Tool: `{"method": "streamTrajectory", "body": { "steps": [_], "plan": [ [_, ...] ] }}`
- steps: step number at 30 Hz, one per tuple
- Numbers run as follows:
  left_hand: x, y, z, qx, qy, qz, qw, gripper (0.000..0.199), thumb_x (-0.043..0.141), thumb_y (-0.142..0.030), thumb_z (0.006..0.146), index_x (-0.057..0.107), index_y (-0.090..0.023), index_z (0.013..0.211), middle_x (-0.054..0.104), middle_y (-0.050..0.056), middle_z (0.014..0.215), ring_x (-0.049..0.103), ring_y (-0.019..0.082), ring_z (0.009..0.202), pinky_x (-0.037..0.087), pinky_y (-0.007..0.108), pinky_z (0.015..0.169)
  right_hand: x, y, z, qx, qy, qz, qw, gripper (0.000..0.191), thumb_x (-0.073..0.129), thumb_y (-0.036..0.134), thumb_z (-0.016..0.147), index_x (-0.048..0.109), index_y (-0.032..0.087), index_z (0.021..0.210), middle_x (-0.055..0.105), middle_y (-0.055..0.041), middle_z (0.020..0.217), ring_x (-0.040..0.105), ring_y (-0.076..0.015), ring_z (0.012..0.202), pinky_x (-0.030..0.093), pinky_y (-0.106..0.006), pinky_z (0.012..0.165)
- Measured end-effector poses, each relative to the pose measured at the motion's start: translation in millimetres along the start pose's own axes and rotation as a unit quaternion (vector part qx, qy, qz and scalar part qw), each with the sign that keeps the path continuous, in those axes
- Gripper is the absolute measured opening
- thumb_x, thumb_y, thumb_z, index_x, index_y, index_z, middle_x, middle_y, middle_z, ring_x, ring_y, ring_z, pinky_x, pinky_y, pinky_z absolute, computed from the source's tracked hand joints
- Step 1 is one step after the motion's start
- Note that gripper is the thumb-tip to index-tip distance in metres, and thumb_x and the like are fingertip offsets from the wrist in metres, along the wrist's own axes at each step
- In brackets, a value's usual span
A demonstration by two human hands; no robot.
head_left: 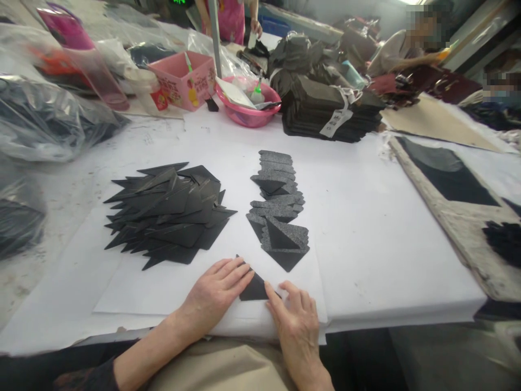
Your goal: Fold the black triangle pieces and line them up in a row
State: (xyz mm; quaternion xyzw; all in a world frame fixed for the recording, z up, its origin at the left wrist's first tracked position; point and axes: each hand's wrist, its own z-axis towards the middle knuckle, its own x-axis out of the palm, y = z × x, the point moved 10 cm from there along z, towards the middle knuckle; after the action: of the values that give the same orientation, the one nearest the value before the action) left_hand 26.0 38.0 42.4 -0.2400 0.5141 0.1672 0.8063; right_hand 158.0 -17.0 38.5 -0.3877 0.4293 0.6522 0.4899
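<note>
A black triangular piece [253, 288] of sheet material lies flat on the white paper near the table's front edge. My left hand [217, 288] rests on its left side with the fingers stretched out flat. At the right corner, the index finger of my right hand [295, 320] presses on the piece, its other fingers loosely bent and apart. Just beyond is a column of overlapping grey speckled pieces [279, 209], with a few black triangles among them. To the left lies a heap of black pointed pieces [171, 212].
A pink basin [248, 115] and a pink box [183, 81] stand at the back, beside a tall bottle [95, 70]. Behind them to the right is a tagged stack of dark panels [321, 108]. Plastic-wrapped goods [49, 119] lie at left. Other people are beyond the table.
</note>
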Motion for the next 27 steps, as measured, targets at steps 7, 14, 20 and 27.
{"method": "streamTrajectory", "body": {
  "steps": [7, 14, 20, 27],
  "plan": [
    [-12.2, 14.6, -6.1, -0.042, -0.035, 0.003, 0.999, 0.031, 0.041, -0.007, 0.1, 0.062, -0.013, 0.122, 0.06, 0.013, 0.128, 0.054, 0.026, 0.123, 0.052, 0.042, 0.1, -14.2, -20.9, -21.4, 0.019, 0.003, 0.013, 1.0, 0.029, 0.05, 0.026, 0.099, 0.067, 0.036, 0.12, 0.065, -0.0041, 0.116, 0.058, -0.0195, 0.098, 0.039, -0.034, 0.085],
    [-12.6, 12.2, -5.2, -0.034, -0.041, 0.006, 0.999, 0.031, 0.038, -0.008, 0.1, 0.061, -0.01, 0.121, 0.059, 0.015, 0.126, 0.055, 0.028, 0.12, 0.055, 0.045, 0.097, -16.9, -12.7, 0.0, 0.084, -0.042, 0.096, 0.991, 0.015, 0.054, 0.029, 0.097, 0.068, 0.025, 0.103, 0.064, -0.0046, 0.1, 0.057, -0.0179, 0.09, 0.042, -0.031, 0.08],
    [-12.1, 13.4, -7.1, -0.041, -0.039, 0.01, 0.998, 0.031, 0.039, -0.009, 0.1, 0.061, -0.011, 0.122, 0.059, 0.015, 0.124, 0.055, 0.028, 0.118, 0.055, 0.046, 0.097, 1.8, 1.4, 27.9, 0.11, -0.005, 0.089, 0.99, 0.02, 0.053, 0.04, 0.095, 0.06, 0.022, 0.093, 0.062, -0.0037, 0.087, 0.056, -0.0199, 0.079, 0.041, -0.032, 0.069],
    [-9.6, 13.6, -8.5, -0.035, -0.035, 0.006, 0.999, 0.031, 0.038, -0.009, 0.1, 0.059, -0.011, 0.124, 0.059, 0.014, 0.124, 0.054, 0.028, 0.12, 0.054, 0.045, 0.098, 16.3, -15.8, 29.2, 0.21, 0.085, 0.131, 0.965, 0.03, 0.084, 0.019, 0.071, 0.056, 0.021, 0.08, 0.061, 0.002, 0.078, 0.056, -0.0189, 0.073, 0.038, -0.03, 0.067]
  ]
}}
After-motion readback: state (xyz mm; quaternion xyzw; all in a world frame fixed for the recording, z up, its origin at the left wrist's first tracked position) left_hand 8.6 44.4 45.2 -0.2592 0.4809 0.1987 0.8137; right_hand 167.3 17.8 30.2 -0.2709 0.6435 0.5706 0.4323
